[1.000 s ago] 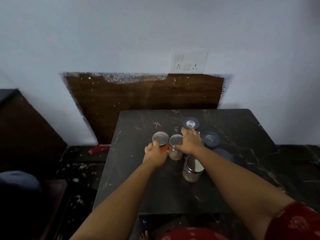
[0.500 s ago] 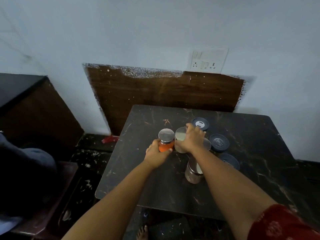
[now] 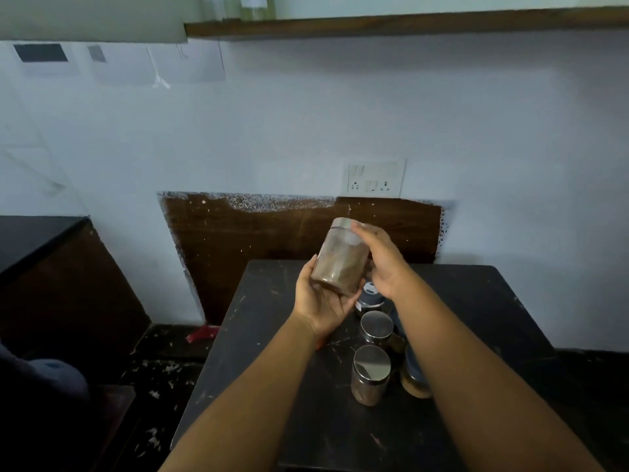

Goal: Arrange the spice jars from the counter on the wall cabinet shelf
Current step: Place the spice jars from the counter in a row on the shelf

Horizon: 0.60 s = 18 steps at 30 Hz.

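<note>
Hands meet above the far middle of the dark countertop (image 3: 476, 301), both on one spice jar (image 3: 340, 258) lifted clear of the surface. The left hand (image 3: 321, 299) cups the jar's base from below, palm up and fingers curled around its lower wall. The right hand (image 3: 383, 258) presses against the jar's right side, fingertips reaching up to the lid rim. The jar tilts slightly, top leaning right and away.

It is clear-walled with a silver metal lid, filled about two-thirds with a brown powder; the band under the lid looks clouded.

Room around the raised jar is wide: bare wall runs from the brown wall panel (image 3: 255, 233) behind the countertop up to the wooden shelf (image 3: 408, 23) at the top of the view, whose front edge spans most of the width. A switch plate (image 3: 376, 178) sits on the wall just above the panel. The left half of the countertop is bare out to its left edge, and the near edge is bare too.

Remaining jars stand in a cluster right of centre, beneath the right forearm: a dark-lidded jar (image 3: 369, 296) farthest back, a silver-lidded jar (image 3: 377, 327) in front of it, another silver-lidded jar (image 3: 371, 374) nearest, and a jar of tan powder (image 3: 413, 381) just beside that one, partly hidden by the arm.
</note>
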Motion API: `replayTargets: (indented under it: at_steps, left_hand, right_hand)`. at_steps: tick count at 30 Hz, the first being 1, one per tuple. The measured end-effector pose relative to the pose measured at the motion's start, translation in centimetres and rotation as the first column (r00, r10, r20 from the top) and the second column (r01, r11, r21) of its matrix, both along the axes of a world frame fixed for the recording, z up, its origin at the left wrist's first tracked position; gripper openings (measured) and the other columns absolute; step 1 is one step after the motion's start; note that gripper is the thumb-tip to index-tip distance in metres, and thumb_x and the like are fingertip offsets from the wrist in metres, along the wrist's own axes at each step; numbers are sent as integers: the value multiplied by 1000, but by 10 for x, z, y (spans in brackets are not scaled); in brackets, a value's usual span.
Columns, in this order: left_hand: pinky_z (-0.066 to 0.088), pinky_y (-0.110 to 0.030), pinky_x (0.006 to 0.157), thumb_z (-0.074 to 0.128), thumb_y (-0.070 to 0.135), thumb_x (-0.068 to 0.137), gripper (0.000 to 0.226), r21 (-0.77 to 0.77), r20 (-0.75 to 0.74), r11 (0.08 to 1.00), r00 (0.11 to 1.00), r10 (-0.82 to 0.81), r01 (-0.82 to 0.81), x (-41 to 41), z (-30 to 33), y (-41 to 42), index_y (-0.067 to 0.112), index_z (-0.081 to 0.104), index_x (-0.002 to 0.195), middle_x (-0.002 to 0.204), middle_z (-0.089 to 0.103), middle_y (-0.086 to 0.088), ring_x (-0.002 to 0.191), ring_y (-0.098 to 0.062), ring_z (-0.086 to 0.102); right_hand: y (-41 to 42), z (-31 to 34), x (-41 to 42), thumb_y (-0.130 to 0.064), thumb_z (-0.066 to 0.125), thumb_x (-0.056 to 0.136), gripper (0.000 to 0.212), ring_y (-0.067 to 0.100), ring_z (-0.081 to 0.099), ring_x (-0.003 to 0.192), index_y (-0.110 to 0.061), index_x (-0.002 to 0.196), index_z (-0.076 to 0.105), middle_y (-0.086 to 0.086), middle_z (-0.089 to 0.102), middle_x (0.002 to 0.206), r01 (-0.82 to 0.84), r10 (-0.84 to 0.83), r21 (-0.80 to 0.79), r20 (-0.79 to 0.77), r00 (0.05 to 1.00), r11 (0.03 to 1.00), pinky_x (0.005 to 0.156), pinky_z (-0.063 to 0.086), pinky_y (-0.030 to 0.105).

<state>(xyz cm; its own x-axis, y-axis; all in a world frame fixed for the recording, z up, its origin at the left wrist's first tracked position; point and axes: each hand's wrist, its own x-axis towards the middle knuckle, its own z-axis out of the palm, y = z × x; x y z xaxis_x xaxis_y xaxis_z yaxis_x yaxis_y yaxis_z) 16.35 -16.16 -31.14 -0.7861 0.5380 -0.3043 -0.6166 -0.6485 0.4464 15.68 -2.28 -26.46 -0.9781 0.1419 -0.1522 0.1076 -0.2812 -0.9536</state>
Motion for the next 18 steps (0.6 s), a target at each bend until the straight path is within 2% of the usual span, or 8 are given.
replayTargets:
  at_steps: [3, 5, 7, 9, 13, 18]
  left_hand:
    - [51, -35, 87, 58, 44, 89, 58, -210, -237, 969, 968, 79, -130, 5, 7, 15, 7, 56, 133, 127, 63, -18, 109, -26, 62]
    - [49, -39, 92, 50, 48, 94, 52, -252, -341, 947, 934, 106, -199, 7, 7, 20, 9, 62, 125, 118, 67, -15, 107, -26, 63]
    - [45, -43, 100, 48, 52, 94, 52, -244, -321, 938, 934, 159, -244, 8, 8, 21, 10, 64, 120, 120, 67, -15, 112, -28, 62]
    - [44, -44, 104, 49, 46, 96, 50, -258, -316, 937, 937, 148, -235, 7, 10, 24, 7, 61, 125, 127, 62, -18, 118, -30, 59]
    - [54, -37, 85, 46, 40, 99, 43, -380, -308, 908, 950, 58, -178, 7, 19, 29, 10, 61, 125, 119, 68, -16, 109, -27, 64]
    - [55, -33, 72, 44, 40, 100, 40, -330, -294, 926, 952, 84, -183, 5, 21, 24, 12, 64, 119, 111, 70, -13, 97, -23, 67]
  right_hand:
    - [4, -12, 4, -53, 70, 80, 64, 31, 63, 109, -20, 131, 49, 13, 62, 122, 75, -64, -149, 75, 995, 986, 92, 53, 50]
    - [9, -14, 6, -65, 61, 81, 65, 34, 66, 105, -18, 125, 55, 16, 68, 115, 91, -62, -222, 131, 989, 971, 92, 51, 55]
    - [15, -13, 11, -73, 48, 83, 67, 35, 67, 103, -19, 120, 61, 17, 70, 113, 105, -62, -316, 145, 988, 943, 90, 51, 56]
    - [18, -13, 13, -75, 42, 84, 68, 37, 67, 105, -20, 118, 63, 18, 70, 112, 101, -50, -365, 145, 988, 925, 92, 49, 58]
    - [14, -13, 13, -69, 38, 90, 64, 36, 67, 107, -20, 122, 65, 17, 71, 112, 81, -31, -380, 137, 990, 921, 97, 48, 58]
    - [13, -5, 14, -57, 34, 98, 57, 34, 65, 110, -16, 125, 64, 16, 70, 115, 50, -6, -387, 114, 993, 921, 98, 48, 54]
